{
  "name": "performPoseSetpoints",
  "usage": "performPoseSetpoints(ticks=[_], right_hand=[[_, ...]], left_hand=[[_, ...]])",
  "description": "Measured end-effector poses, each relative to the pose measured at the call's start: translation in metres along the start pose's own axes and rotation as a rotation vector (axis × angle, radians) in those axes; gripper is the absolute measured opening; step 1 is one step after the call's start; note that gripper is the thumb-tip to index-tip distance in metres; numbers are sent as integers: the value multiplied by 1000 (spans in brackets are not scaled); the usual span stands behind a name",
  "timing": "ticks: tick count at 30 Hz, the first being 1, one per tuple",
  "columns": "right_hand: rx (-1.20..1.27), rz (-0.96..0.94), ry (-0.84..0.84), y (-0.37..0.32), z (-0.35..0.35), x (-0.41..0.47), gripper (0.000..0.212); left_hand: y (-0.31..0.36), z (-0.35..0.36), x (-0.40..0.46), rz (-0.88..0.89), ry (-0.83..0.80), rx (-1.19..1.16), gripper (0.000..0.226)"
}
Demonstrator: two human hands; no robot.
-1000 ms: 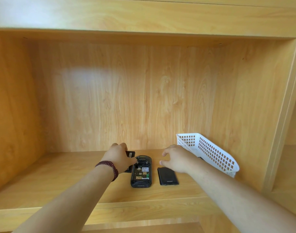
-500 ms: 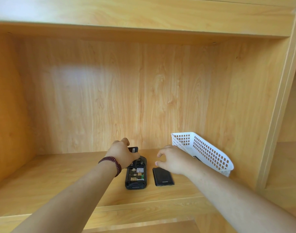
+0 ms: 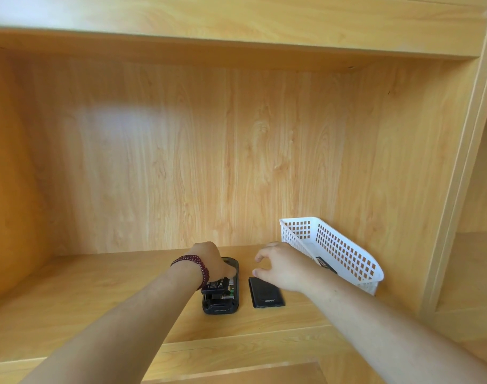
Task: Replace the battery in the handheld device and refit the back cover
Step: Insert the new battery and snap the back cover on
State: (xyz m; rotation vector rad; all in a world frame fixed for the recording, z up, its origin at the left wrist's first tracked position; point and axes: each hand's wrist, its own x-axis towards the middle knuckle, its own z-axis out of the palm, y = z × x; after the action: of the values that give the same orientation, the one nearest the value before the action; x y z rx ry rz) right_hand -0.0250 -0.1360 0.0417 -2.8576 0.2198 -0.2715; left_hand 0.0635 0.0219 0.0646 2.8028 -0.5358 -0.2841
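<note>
The black handheld device (image 3: 222, 304) lies face down on the wooden shelf (image 3: 98, 295), its back open with the circuit board showing. My left hand (image 3: 212, 261) holds a black battery (image 3: 215, 285) tilted over the open compartment, one end raised. The black back cover (image 3: 266, 293) lies flat just right of the device. My right hand (image 3: 284, 266) hovers above the cover's far end with curled, spread fingers and holds nothing.
A white perforated plastic basket (image 3: 344, 253) stands at the right against the shelf's side wall, with a dark flat item (image 3: 324, 264) inside. The shelf's back panel is close behind the hands. A front lip (image 3: 236, 339) edges the shelf.
My left hand has brought the battery from the device's far left side over the open compartment. The right hand stayed above the back cover. The camera view shifted slightly.
</note>
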Motion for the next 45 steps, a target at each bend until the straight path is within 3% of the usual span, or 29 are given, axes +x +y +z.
performPoseSetpoints(ticks=[6, 11, 19, 22, 27, 45], right_hand=[[-3, 10, -6, 5, 2, 0, 39], [-7, 13, -14, 7, 6, 0, 37], [9, -2, -27, 3, 8, 1, 38], [30, -49, -39, -4, 11, 3, 39], [57, -157, -119, -20, 17, 3, 43], [19, -132, -194, -21, 24, 8, 48]], left_hand=[[14, 7, -2, -8, -44, 171, 34], [21, 10, 2, 21, -32, 290, 47], [8, 2, 2, 9, -50, 101, 57], [-7, -8, 3, 125, -89, 177, 58], [-37, -13, -7, 347, -164, 114, 52], [-52, -5, 2, 409, -151, 137, 51]])
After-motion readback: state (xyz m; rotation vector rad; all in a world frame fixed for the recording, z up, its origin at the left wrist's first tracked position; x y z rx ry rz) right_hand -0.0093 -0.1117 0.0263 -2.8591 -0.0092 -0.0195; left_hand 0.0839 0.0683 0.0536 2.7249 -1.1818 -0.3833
